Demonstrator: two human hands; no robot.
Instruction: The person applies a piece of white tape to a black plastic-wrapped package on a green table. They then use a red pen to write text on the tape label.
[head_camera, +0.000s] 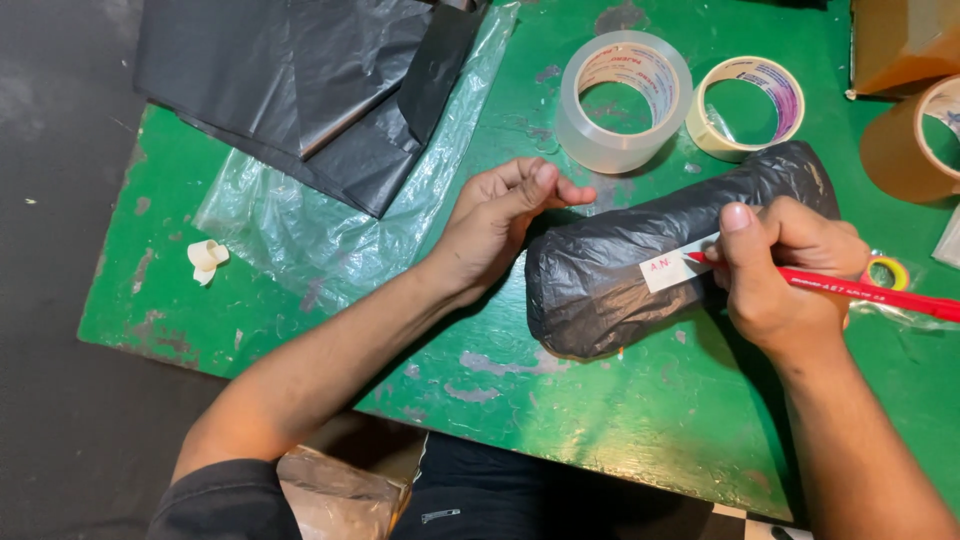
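Steadying the black-wrapped parcel (640, 265) with a loosely curled, empty left hand (500, 225), right hand (775, 270) pinching red pen (850, 290) should write slowly on the white label (668, 270).

parcel (640, 270): long, rounded, wrapped in black plastic, lay slantwise on my green desk (600, 420) between my hands | label (675, 268): small white rectangle with red marks, stuck on the parcel's upper side near its middle | carton (895, 40): brown, taped, stood at the desk's far right corner
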